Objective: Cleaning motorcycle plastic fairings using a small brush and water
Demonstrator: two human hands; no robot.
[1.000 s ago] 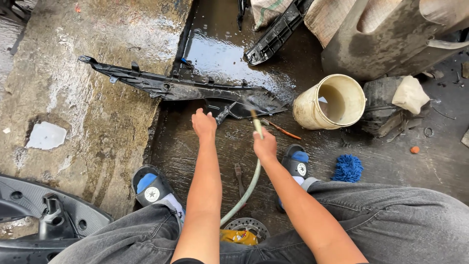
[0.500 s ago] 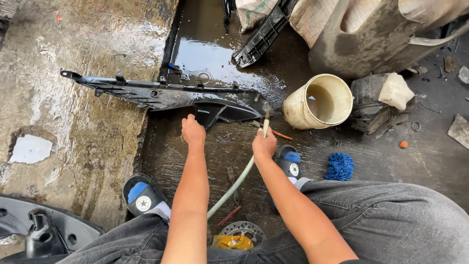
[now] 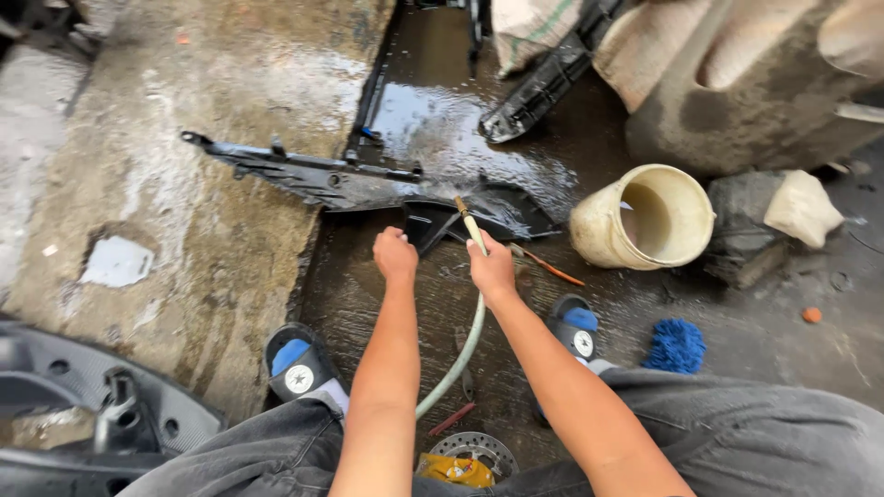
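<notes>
My right hand (image 3: 491,268) grips a pale green hose (image 3: 456,364) near its brass-tipped end, which points at a long black plastic panel (image 3: 322,177) lying across the wet floor. My left hand (image 3: 395,254) is closed in a fist just in front of the panel's dark lower part; whether it holds anything is hidden. The hose runs back between my knees. I squat in grey trousers, my feet in blue-strapped sandals (image 3: 296,362).
A cream bucket (image 3: 642,217) lies on its side to the right, a blue mop-like mitt (image 3: 676,344) near my right foot. Sacks and another black panel (image 3: 543,78) sit at the back. A grey part (image 3: 64,405) is at bottom left, a drain grate (image 3: 474,451) below me.
The view has shifted and both hands have drawn slightly nearer the panel; my right hand still holds the hose, its tip aimed at the panel.
</notes>
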